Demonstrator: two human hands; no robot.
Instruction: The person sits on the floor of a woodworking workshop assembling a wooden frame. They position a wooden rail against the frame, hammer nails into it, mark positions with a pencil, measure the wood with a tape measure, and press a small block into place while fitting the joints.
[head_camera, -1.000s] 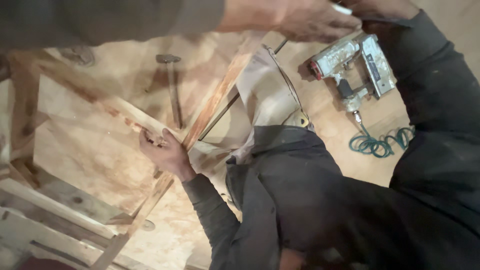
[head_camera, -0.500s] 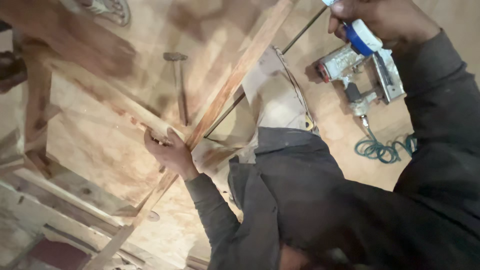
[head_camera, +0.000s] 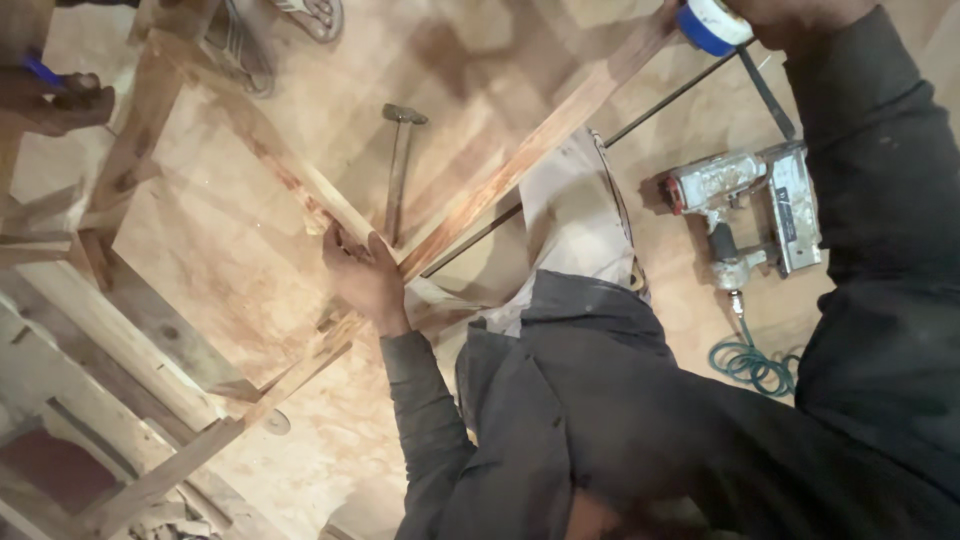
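Two hands worked: left hand lay spread on the frame joint beside the hammer, right hand clutched a bottle above it; steady pressure seemed wise.

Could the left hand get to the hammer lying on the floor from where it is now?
Probably yes: the left hand rests on the wooden frame, and the hammer lies just beyond it with nothing visible on top.

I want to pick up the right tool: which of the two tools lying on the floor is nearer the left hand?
The hammer, lying just above the left hand between the wooden rails. The nail gun lies far off on the other side, with a coiled green hose.
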